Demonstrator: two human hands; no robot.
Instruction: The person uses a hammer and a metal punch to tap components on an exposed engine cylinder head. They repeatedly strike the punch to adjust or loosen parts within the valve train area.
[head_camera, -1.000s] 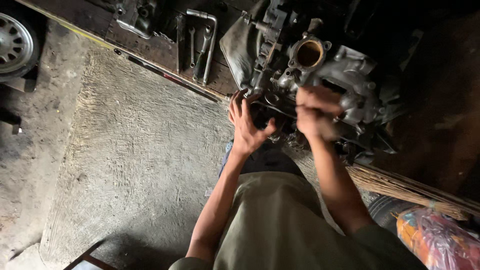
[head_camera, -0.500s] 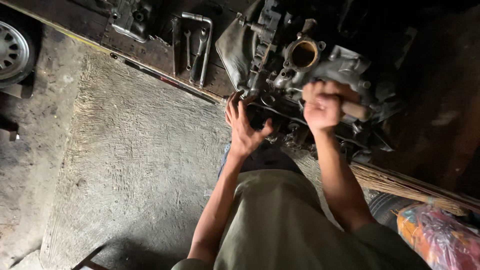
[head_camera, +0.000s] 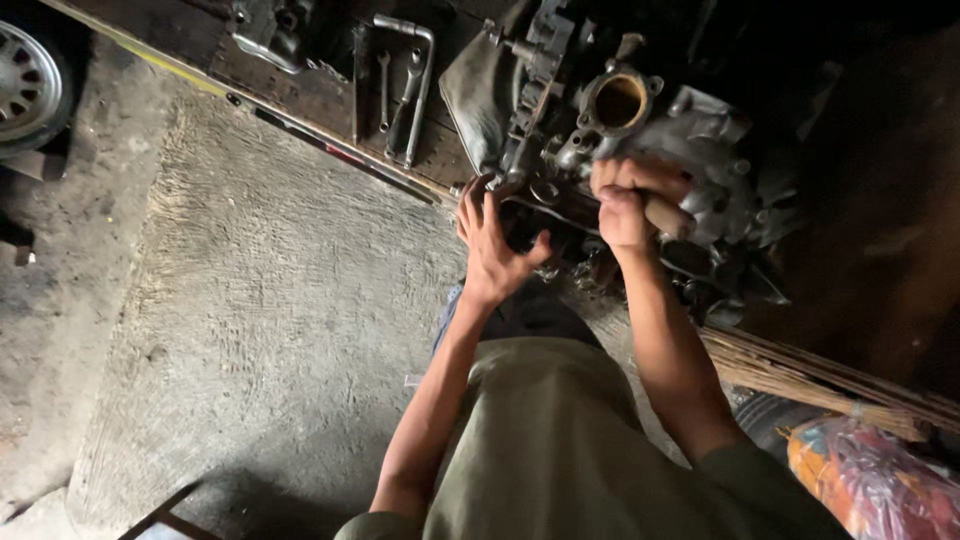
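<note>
Engine (head_camera: 640, 150) sits on the floor (head_camera: 280, 300), upper right of frame, grey cast metal w/ a round brass-coloured port (head_camera: 620, 100) on top. Right hand (head_camera: 630, 200) is fisted tight round a pale handle (head_camera: 668, 215) held against the engine's near face, just below the port; what's on the handle's far end can't be made out, too dark. Left hand (head_camera: 495, 245) is open, fingers spread, tips resting on the engine's lower-left edge, thumb out to the side; holds nothing. Hands are apart, left one left of & a bit below the right. Both forearms come up from the olive shirt (head_camera: 570, 450) at bottom centre. Left of the engine, on a dark board (head_camera: 330, 90): an L-shaped bar wrench (head_camera: 415, 80), a small spanner (head_camera: 385, 85) beside it & a grey metal part (head_camera: 265, 35) further left. Grey rag (head_camera: 475, 95) hangs at the engine's left side, touching it. Far left of the engine, at frame edge, part of a wheel (head_camera: 25, 80). Below-right of the engine: a bundle of brown sticks (head_camera: 820, 375) lying flat, then a coloured plastic bag (head_camera: 870, 480) in the corner.
</note>
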